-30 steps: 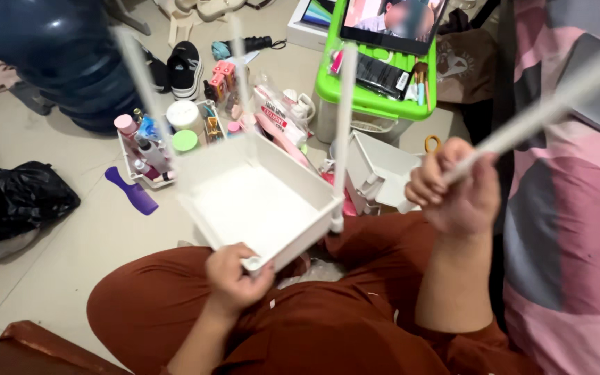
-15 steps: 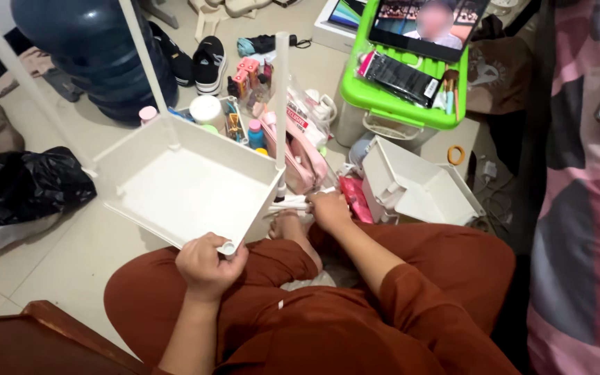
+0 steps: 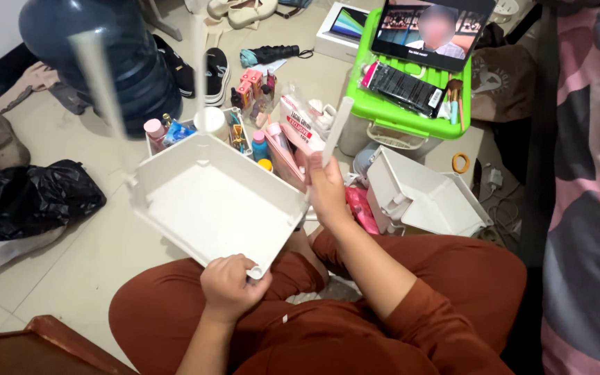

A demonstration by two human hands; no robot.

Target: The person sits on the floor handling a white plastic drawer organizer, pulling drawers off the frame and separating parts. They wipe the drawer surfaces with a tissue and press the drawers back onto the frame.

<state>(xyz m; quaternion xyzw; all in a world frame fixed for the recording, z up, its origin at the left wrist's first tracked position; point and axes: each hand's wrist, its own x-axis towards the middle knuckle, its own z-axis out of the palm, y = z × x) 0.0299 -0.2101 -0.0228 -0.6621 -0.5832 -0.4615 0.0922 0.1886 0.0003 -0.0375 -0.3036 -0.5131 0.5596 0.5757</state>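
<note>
We hold a white square tray [image 3: 213, 208] tilted over our lap, and our left hand [image 3: 229, 285] is closed around its near corner, fingers curled over the rim where the corner socket shows. Our right hand [image 3: 328, 191] is wrapped around a white post [image 3: 336, 128] at the tray's right corner; the post rises up and away from that grip, its top end free in the air. Two more white posts stand from the far corners, one [image 3: 102, 97] slanting up to the left of our left-hand grip and one [image 3: 199, 76] rising almost straight beyond it, both blurred. Just beyond the tray's far edge a cluster of bottles and tubes [image 3: 251, 135] crowds the floor, touching or nearly touching that rim, so there is little room that way. To the right of our right-hand grip lies a second white tray [image 3: 425, 198], tipped on its side, near but apart from our wrist. Further beyond it stands a green stool [image 3: 390, 114] carrying a tablet [image 3: 432, 31]. To the left of our left-hand grip the tiled floor [image 3: 71, 257] lies open as far as a black plastic bag [image 3: 32, 198], and beyond that a large blue water bottle [image 3: 98, 55] closes the far left.
</note>
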